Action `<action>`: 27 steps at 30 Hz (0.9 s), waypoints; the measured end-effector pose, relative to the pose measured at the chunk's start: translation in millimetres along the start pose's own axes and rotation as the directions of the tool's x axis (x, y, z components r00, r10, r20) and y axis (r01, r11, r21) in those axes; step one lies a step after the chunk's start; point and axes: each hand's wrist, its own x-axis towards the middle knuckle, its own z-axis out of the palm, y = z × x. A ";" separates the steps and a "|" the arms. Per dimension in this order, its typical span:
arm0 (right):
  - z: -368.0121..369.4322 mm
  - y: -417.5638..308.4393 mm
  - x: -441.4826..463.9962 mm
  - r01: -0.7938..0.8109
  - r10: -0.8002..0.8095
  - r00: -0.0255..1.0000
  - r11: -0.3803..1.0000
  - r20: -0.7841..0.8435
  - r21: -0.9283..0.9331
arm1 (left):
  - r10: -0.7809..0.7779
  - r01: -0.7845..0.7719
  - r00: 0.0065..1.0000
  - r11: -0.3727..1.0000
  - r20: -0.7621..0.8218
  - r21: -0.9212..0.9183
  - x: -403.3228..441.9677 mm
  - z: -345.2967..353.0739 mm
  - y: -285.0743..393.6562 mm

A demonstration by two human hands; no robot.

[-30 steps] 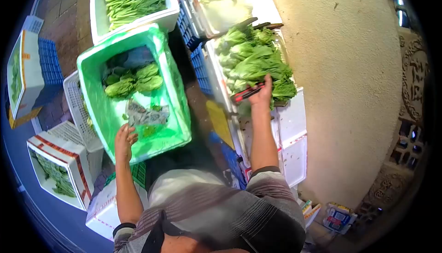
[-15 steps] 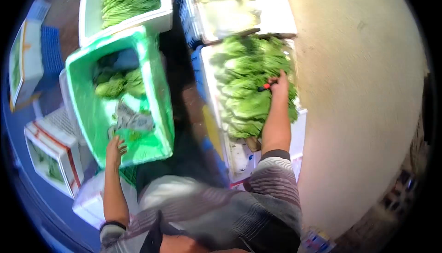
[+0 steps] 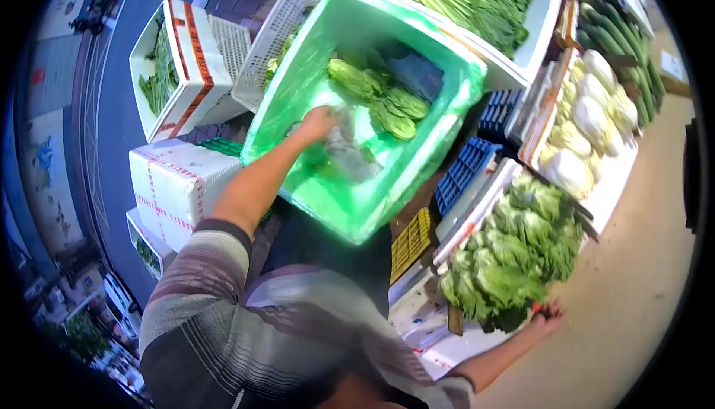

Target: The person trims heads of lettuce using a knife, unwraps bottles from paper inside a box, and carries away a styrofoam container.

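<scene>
My left hand [image 3: 319, 122] reaches into a box lined with green plastic [image 3: 357, 219], its fingers closed on a crumpled grey sheet [image 3: 348, 145] that is smeared by motion. Deeper in that box lie several leafy green heads [image 3: 398, 111] and a dark bluish plastic bag [image 3: 417, 75]. My right hand [image 3: 547, 320] is at the lower right edge of a pile of green lettuce [image 3: 514, 249]. Its fingers are curled round a small tool with a red and black handle [image 3: 536, 308]; the rest of the tool is hidden.
Beyond the lettuce are pale cabbages [image 3: 588, 126] and dark green cucumbers or similar long vegetables [image 3: 614, 29]. A white foam box of leafy stems [image 3: 477, 0] stands behind the green-lined box. White boxes [image 3: 167, 189] and a road [image 3: 123, 111] are on the left.
My view has turned, swinging the boxes to the right. My left hand has gone from the green-lined box's near side onto the grey sheet inside. My right hand has moved to the lettuce's lower edge.
</scene>
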 end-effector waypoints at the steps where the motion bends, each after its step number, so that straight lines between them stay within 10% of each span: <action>1: 14.2 -6.3 -32.2 0.023 -0.025 0.996 0.999 0.080 0.034 | 0.077 -0.070 0.992 0.994 -0.098 0.082 16.8 -2.5 0.0; 5: 128.2 18.8 -184.1 0.130 -0.155 0.985 0.958 -0.079 -0.256 | 0.272 -0.200 0.948 0.913 -0.167 0.356 100.8 -21.9 17.0; 12: 169.1 174.9 -309.0 -0.206 0.433 0.882 0.706 0.183 -0.678 | 0.171 -0.132 0.985 0.753 0.001 0.644 164.0 -17.3 15.1; 19: 155.8 274.0 -369.2 -0.180 0.599 0.713 0.659 0.365 -0.730 | 0.278 -0.145 0.959 0.651 -0.056 0.745 132.1 -3.0 -16.8; 22: 165.1 275.4 -371.0 -0.121 0.573 0.715 0.666 0.401 -0.736 | 0.564 -0.186 0.802 0.548 -0.197 0.815 119.9 10.1 -31.5; 27: 175.6 275.9 -369.1 -0.119 0.565 0.712 0.682 0.417 -0.721 | 0.453 -0.313 0.890 0.694 -0.055 0.648 110.8 22.2 -45.0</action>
